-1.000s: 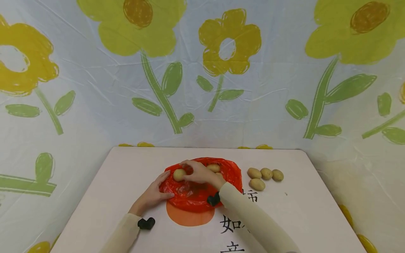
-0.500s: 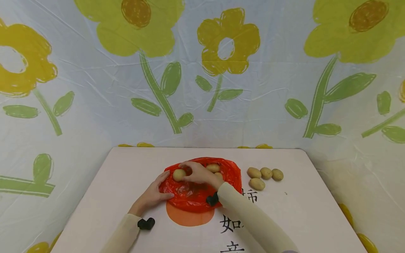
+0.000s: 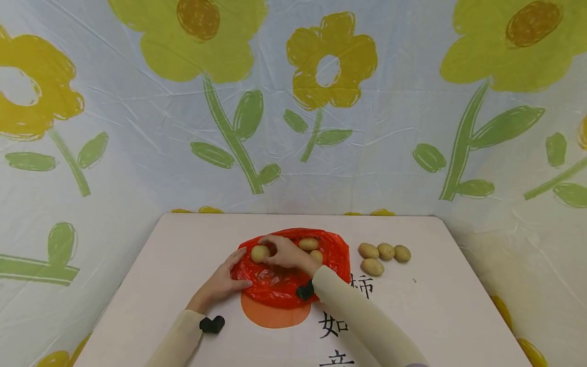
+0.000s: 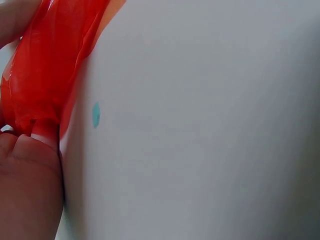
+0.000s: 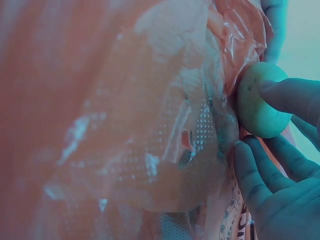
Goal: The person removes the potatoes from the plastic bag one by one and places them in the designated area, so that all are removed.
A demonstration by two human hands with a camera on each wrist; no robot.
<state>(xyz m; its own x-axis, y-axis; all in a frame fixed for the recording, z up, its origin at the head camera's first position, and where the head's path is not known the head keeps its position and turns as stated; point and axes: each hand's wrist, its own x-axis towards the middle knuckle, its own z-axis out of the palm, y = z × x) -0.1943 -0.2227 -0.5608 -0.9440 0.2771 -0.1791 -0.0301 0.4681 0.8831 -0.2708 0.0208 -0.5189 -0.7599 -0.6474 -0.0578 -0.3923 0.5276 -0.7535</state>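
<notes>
A crinkled red plastic bag lies spread on the table. Around its left edge my left hand holds the plastic, which in the left wrist view fills the space between thumb and fingers. My right hand reaches over the bag and pinches a round, pale potato at the bag's left side. In the right wrist view the thumb presses on that potato, with the other fingers below it. Two more potatoes show in the bag, behind and right of the right hand. The hand may cover others.
Right of the bag, several loose potatoes sit close together on the white table. Black printed characters and an orange printed shape mark the tabletop. A flower-patterned cloth hangs behind and beside the table.
My right wrist has shifted slightly left, uncovering a little more of the potatoes in the bag. The pinched potato and my left hand have stayed almost in place.
</notes>
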